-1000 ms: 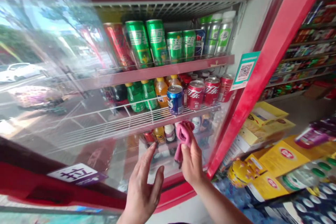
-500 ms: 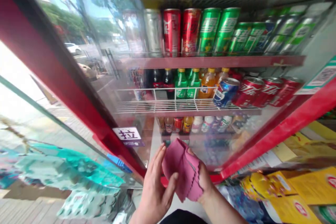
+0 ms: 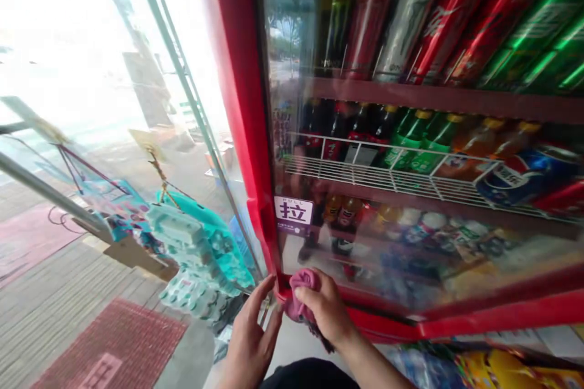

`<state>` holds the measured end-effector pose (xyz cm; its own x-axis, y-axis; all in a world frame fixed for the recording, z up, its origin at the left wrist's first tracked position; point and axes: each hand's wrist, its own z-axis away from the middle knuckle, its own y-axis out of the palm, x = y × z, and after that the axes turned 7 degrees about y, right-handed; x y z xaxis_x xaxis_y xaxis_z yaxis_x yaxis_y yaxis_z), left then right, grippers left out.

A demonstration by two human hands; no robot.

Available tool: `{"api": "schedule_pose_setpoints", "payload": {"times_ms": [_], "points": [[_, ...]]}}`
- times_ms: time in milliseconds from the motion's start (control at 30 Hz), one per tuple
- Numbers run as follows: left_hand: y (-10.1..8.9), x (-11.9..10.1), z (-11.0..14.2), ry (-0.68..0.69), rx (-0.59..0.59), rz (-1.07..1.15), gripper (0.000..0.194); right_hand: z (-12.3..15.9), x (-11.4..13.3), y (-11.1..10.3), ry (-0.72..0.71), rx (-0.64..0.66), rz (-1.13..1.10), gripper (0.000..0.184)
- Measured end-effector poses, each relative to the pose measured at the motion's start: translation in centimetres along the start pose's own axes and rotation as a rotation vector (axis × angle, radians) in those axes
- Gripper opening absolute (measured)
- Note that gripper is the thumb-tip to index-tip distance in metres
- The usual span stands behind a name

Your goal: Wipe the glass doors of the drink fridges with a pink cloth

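My right hand [image 3: 332, 311] is closed round a bunched pink cloth [image 3: 302, 285] with a zigzag edge. It is in front of the lower left corner of a red-framed glass fridge door [image 3: 238, 73]; I cannot tell whether the cloth touches the frame. Just left of the cloth, my left hand [image 3: 253, 331] holds nothing, thumb and fingers apart, its fingertips near that same corner. A white and purple pull sticker [image 3: 294, 213] is on the glass above both hands.
Behind the glass stand drink cans [image 3: 449, 30] and bottles [image 3: 415, 134] on shelves, with a wire rack [image 3: 360, 173]. Wrapped packs [image 3: 182, 237] hang at the left, above a red mat [image 3: 114, 346]. Yellow packages [image 3: 497, 368] lie at lower right.
The view has swung left, towards the door's left edge. The cloth was spread out between both hands; now it is bunched in my right hand, and my left hand is apart from it.
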<state>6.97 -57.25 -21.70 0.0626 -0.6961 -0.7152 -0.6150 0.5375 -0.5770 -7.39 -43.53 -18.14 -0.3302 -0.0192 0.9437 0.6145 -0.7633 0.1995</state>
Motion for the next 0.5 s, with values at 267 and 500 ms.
{"api": "schedule_pose_setpoints", "payload": {"times_ms": [267,500], "points": [[-4.6,5.0,-0.5,-0.133,-0.073,0.109,0.055,-8.0,1.3,7.2,-0.176,-0.209,0.152,0.041],[-2.9,9.4,0.5,-0.088,-0.238,0.207,0.056,-11.7,1.1,10.7,-0.297,-0.261,0.385,0.019]]}}
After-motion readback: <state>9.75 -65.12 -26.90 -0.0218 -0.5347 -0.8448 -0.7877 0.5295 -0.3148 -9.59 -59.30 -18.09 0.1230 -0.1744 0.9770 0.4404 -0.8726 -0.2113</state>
